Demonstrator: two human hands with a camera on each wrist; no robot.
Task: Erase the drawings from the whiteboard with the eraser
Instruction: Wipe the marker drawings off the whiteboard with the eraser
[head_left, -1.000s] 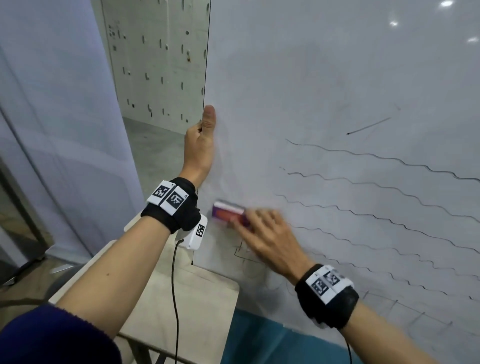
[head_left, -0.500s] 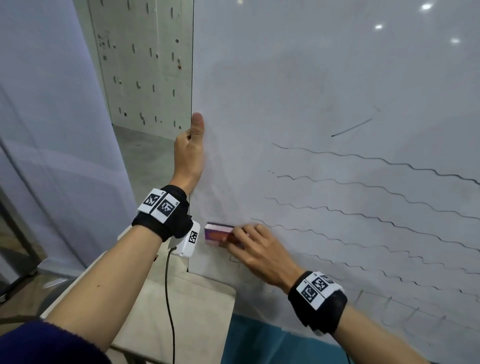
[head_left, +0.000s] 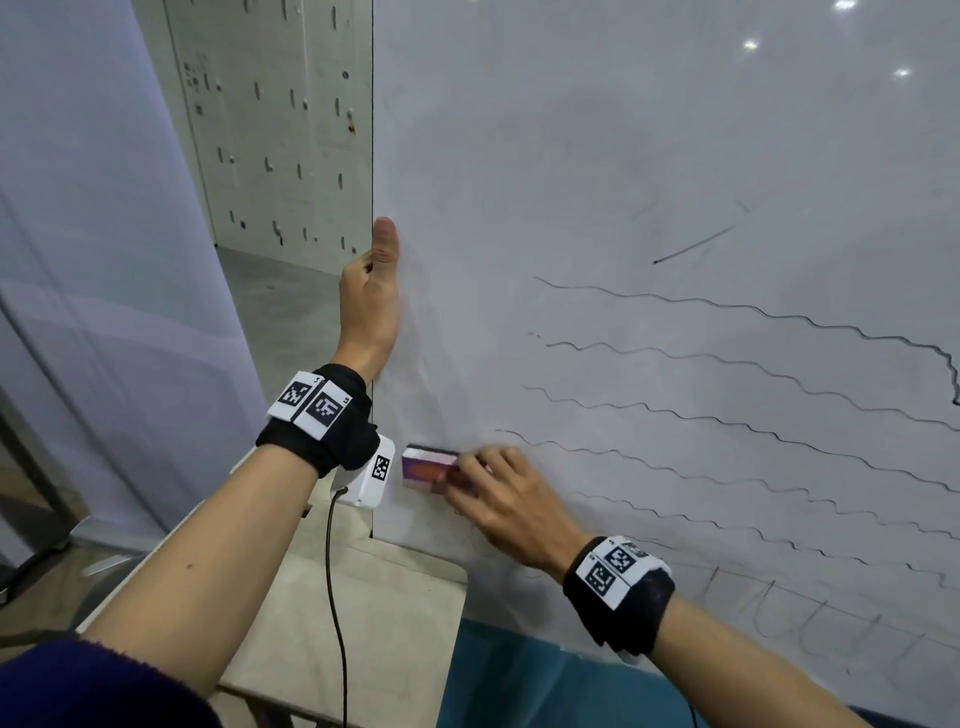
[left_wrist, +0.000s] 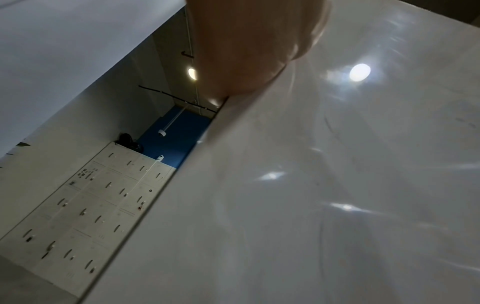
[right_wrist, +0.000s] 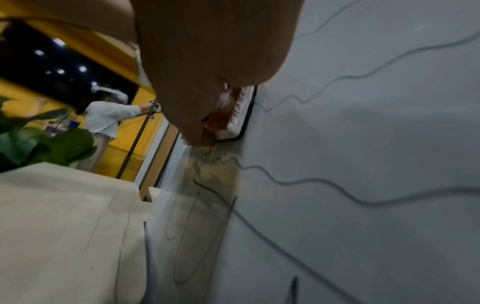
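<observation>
1. White and glossy, the whiteboard (head_left: 597, 156) is seen standing upright, with its left edge gripped by the left hand (head_left: 369, 306); the thumb is laid flat on the board's face and the fingers are curled behind the edge.
2. The eraser (head_left: 428, 466) is held flat against the whiteboard near its lower left corner, just beside the left edge, with the right hand (head_left: 506, 501) clasped round it.
3. In the right wrist view, the eraser (right_wrist: 235, 112) is shown pinched under the fingers (right_wrist: 200, 131), its dark felt pressed on the board.
4. Wavy lines (head_left: 727, 358) are seen running across the whiteboard to the right of the eraser.
5. A pale counter (head_left: 322, 623) is seen below the whiteboard's left corner.
</observation>
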